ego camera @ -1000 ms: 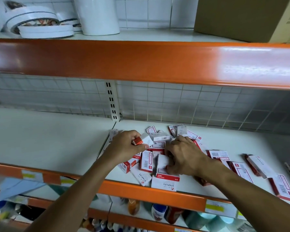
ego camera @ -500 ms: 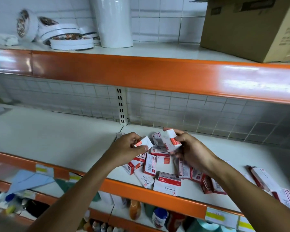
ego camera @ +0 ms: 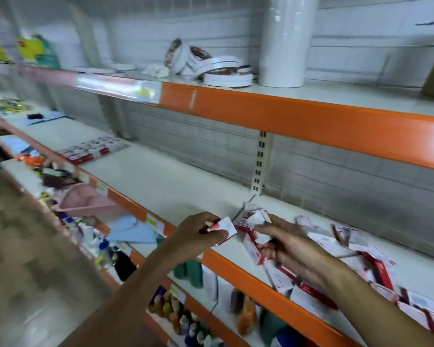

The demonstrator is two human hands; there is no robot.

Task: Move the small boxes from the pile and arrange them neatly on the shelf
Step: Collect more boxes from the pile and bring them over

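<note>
A person's 2 bare hands reach over the front edge of a white shelf (ego camera: 176,181) with an orange lip, in a blurred view. The left hand (ego camera: 198,234) has its fingers curled around a small red-and-white box (ego camera: 223,227), pinching it just above the shelf's front edge. The right hand (ego camera: 286,244), just beside the left, curls its fingers around another small box (ego camera: 258,219), though blur hides how many it grips. Under and beyond the right hand, stretching away to its right, lies the loose pile of boxes (ego camera: 376,266), tumbled at all angles on the shelf. Well apart from the left hand, far off to its left on the same shelf, a neat block of arranged boxes (ego camera: 90,150) sits in tidy rows. Above both hands, the next shelf up carries flat tape rolls (ego camera: 226,73) and a tall white roll (ego camera: 283,41). Below the hands, a lower shelf holds bottles (ego camera: 186,319) and a pink tray (ego camera: 85,200).
</note>
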